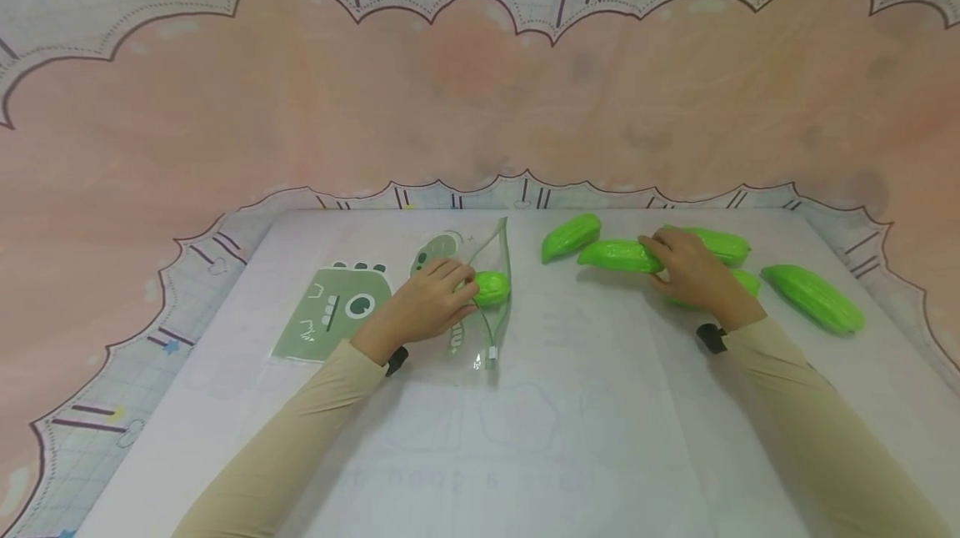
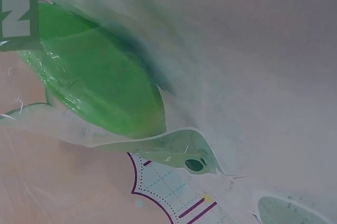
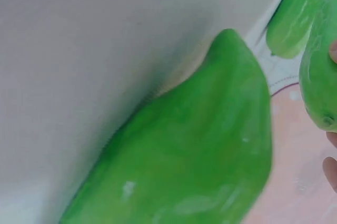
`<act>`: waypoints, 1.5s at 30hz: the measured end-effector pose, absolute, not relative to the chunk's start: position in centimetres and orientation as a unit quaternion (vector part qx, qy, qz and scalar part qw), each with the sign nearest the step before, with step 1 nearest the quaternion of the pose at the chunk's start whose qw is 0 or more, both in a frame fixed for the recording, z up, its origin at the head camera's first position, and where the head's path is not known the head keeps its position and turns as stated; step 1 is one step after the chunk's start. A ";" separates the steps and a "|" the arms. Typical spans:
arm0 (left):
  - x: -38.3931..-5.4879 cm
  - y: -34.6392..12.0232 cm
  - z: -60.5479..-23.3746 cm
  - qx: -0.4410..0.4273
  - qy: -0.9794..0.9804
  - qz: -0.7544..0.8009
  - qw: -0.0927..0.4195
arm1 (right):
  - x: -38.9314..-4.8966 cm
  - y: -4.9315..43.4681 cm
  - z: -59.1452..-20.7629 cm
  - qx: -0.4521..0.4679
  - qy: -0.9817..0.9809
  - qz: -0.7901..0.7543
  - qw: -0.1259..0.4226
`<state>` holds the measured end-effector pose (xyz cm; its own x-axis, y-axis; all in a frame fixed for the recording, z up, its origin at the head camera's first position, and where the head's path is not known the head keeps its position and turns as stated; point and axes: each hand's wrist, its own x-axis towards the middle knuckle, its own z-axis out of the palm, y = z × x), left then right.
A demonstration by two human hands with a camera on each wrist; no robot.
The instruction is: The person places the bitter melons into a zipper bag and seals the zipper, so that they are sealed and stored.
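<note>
My left hand (image 1: 431,300) grips a clear zip bag (image 1: 501,329) with green print, near its mouth. A green gourd (image 1: 492,289) pokes out past the fingertips, inside the bag's mouth. In the left wrist view the same gourd (image 2: 100,76) shows through the clear film, and the fingers are out of sight. On the right side of the table my right hand (image 1: 693,271) holds another green gourd (image 1: 618,256) from above, thumb and fingers round its near end. In the right wrist view that gourd (image 3: 318,87) appears at the edge beside fingertips (image 3: 330,171).
Several more green gourds lie around the right hand: one behind (image 1: 716,246), one under the wrist (image 1: 750,279), one far right (image 1: 813,298) and one left (image 1: 570,238). A green monster-face print (image 1: 330,317) lies left of the left hand. A patterned cloth hangs behind the white table (image 1: 480,446).
</note>
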<state>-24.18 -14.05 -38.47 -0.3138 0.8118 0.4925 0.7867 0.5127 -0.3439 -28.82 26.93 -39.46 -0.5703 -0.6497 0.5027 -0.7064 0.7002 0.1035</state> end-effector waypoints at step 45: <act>-24.0 -14.1 -38.1 -0.492 -0.813 0.027 0.309 | -27.7 22.0 -37.6 0.463 -0.830 0.036 0.310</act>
